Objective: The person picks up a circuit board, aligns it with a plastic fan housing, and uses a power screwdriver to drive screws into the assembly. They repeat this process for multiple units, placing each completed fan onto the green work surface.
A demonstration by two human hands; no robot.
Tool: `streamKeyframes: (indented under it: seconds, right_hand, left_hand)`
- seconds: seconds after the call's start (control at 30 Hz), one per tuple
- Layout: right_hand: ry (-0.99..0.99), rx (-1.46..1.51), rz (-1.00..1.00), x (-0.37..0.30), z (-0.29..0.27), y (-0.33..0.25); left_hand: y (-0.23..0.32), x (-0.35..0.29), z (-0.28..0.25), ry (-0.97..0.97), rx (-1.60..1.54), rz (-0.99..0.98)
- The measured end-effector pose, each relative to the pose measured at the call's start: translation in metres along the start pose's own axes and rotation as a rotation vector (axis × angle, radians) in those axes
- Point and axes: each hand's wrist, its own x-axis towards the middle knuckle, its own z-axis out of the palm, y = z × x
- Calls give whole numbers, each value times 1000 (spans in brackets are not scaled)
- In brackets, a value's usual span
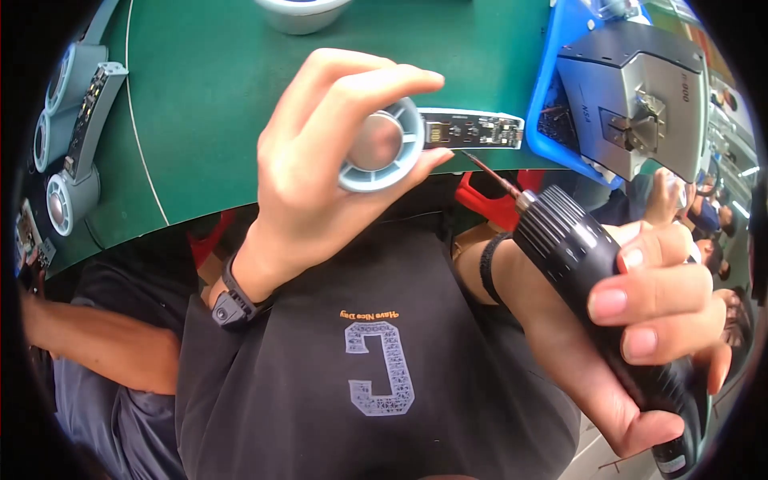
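Gripping a ribbed black power screwdriver (572,240), the right hand (656,312) is looming closest to me, fingers clamped round it. I'm seeing a smooth green table (208,64), people (708,212) beyond on the right, then a grey machine (672,112) overlapping a blue plastic bin (538,104) of dark bits (557,120). At the table's near edge, the left hand (300,164) is clamping fingers on a pale-blue part (414,132) — ringed silvery dome (374,142), slim circuit board (480,130).
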Motion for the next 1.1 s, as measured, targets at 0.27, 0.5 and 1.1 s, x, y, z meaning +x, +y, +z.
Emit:
streamKeyframes:
  seconds: [0.27, 0.5, 1.1]
  right_hand:
    - [-294, 119, 133, 1, 6, 12]
    - [-283, 56, 107, 2, 14, 9]
    - [-88, 77, 45, -10, 36, 19]
  left_hand:
    - [-3, -2, -2, 42, -11, 6]
    - [-5, -4, -4, 31, -28, 12]
    - [-4, -6, -5, 8, -16, -8]
